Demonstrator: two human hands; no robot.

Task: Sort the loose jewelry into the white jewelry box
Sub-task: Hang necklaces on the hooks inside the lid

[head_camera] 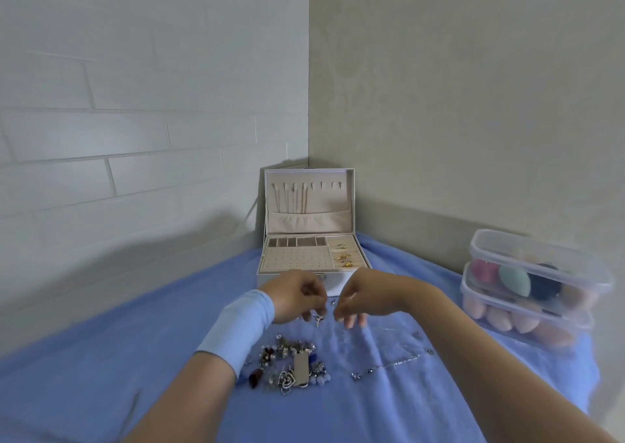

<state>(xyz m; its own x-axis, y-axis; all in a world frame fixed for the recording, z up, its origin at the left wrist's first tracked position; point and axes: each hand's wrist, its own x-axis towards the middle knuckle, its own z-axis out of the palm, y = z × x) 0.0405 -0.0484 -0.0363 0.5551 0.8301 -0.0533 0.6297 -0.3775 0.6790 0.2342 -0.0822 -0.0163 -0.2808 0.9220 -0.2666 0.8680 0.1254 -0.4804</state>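
Observation:
The white jewelry box stands open at the back of the blue cloth, its lid upright with thin chains hanging inside. Gold pieces lie in its right compartments. Just in front of the box, my left hand pinches a small silver piece that dangles from its fingers. My right hand hovers beside it with fingers curled downward; whether it holds a part of the piece is unclear. A pile of loose jewelry lies below my hands. A silver chain bracelet lies to its right.
Two stacked clear plastic containers with coloured makeup sponges sit at the right edge. The blue cloth covers the whole surface. Walls close off the back and the left side. A thin metal pin lies at the near left.

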